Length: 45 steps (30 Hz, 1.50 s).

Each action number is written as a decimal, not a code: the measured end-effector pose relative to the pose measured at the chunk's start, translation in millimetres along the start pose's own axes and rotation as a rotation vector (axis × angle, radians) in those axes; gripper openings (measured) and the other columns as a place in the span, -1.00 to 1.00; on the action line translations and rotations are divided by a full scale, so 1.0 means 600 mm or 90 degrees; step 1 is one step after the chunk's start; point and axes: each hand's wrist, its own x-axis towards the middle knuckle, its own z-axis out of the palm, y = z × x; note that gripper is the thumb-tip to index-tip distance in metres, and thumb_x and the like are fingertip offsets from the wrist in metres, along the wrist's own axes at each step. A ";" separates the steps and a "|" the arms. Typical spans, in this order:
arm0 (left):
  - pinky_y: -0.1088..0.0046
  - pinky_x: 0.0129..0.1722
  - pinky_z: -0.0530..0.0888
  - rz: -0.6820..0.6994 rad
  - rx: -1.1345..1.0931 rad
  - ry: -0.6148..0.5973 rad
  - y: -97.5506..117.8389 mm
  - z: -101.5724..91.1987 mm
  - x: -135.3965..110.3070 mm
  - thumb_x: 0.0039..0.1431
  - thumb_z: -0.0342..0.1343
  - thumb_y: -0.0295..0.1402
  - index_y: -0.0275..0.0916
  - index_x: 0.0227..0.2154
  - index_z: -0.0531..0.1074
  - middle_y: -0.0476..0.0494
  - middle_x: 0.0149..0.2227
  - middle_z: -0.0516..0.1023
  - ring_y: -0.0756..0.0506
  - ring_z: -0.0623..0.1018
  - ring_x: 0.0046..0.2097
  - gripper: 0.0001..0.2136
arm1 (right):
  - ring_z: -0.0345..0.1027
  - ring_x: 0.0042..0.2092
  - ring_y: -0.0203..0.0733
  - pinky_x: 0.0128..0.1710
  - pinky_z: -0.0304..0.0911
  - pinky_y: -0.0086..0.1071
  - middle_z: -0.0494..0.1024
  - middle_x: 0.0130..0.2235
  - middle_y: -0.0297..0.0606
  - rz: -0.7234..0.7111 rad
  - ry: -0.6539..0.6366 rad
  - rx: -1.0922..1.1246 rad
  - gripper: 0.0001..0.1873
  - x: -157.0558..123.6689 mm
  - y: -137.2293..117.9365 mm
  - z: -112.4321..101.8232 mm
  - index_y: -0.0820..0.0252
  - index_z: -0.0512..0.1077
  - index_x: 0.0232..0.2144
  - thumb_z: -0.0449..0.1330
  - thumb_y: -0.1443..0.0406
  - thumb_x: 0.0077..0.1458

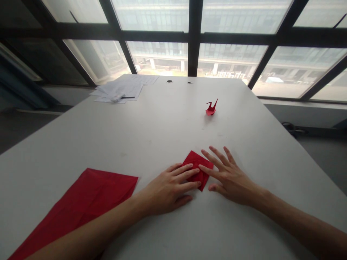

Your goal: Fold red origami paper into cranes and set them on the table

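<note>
A small folded square of red origami paper [193,157] lies on the white table, turned so that one corner points away from me. My left hand [176,186] rests flat with its fingers stretched across the paper's left and lower part, hiding some of it. From the right, my right hand [227,177] reaches in with its fingers spread. Its index fingertip touches the middle of the paper, while the thumb stays off to the side. Fold lines show faintly between the two hands.
A large red sheet [89,198] lies at the left, partly under my left forearm. Farther back stands a red paper crane [210,110]. Printed papers [121,88] with a dark pen-like stick [128,97] lie at the far left of the table [151,126], before the windows.
</note>
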 end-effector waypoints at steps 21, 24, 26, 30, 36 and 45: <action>0.09 0.34 0.12 0.005 -0.007 0.011 0.001 -0.002 0.001 0.34 0.03 -0.20 -0.05 0.18 0.34 -0.13 0.32 0.26 -0.23 0.21 0.36 -0.62 | -0.13 0.39 0.15 0.34 -0.31 0.27 0.08 0.39 -0.20 -0.128 0.020 0.106 -0.39 -0.046 -0.024 -0.026 -0.03 0.36 0.16 0.07 -0.15 0.19; 0.05 0.33 0.12 0.007 0.002 -0.001 0.003 -0.003 -0.001 0.34 0.03 -0.22 -0.06 0.19 0.33 -0.15 0.33 0.24 -0.25 0.19 0.37 -0.61 | -0.03 0.36 0.05 0.32 -0.12 0.14 0.19 0.35 -0.19 -0.039 0.041 0.116 -0.51 -0.031 -0.012 -0.017 -0.04 0.29 0.23 0.06 0.07 0.30; 0.04 0.33 0.13 0.006 0.001 -0.002 0.004 -0.002 -0.002 0.35 0.01 -0.22 -0.07 0.20 0.32 -0.17 0.33 0.23 -0.26 0.15 0.38 -0.61 | 0.04 0.33 0.02 0.30 -0.04 0.09 0.28 0.30 -0.20 -0.031 0.003 0.120 -0.51 -0.020 -0.005 -0.008 -0.05 0.25 0.26 0.08 0.16 0.30; 0.05 0.34 0.13 0.006 -0.010 0.009 0.005 -0.003 -0.003 0.34 0.03 -0.23 -0.09 0.21 0.31 -0.20 0.35 0.20 -0.26 0.13 0.38 -0.60 | 0.11 0.29 0.06 0.30 -0.09 0.15 0.32 0.28 -0.18 -0.037 -0.030 0.122 -0.47 -0.011 -0.002 0.006 -0.01 0.26 0.25 0.13 0.16 0.27; 0.05 0.36 0.11 0.012 -0.028 -0.014 0.001 -0.007 -0.006 0.32 0.08 -0.25 -0.10 0.23 0.27 -0.23 0.31 0.24 -0.26 0.17 0.37 -0.56 | 0.14 0.27 0.06 0.33 -0.20 0.18 0.34 0.27 -0.21 -0.036 -0.028 0.130 -0.50 -0.014 -0.005 0.005 -0.02 0.28 0.24 0.12 0.13 0.28; 0.04 0.37 0.10 0.019 -0.030 -0.017 -0.005 -0.006 -0.013 0.33 0.06 -0.19 -0.06 0.22 0.31 -0.19 0.37 0.14 -0.28 0.08 0.40 -0.58 | 0.13 0.28 0.06 0.33 -0.17 0.18 0.32 0.28 -0.17 -0.042 -0.024 0.129 -0.45 -0.015 -0.005 0.007 0.00 0.25 0.27 0.14 0.10 0.27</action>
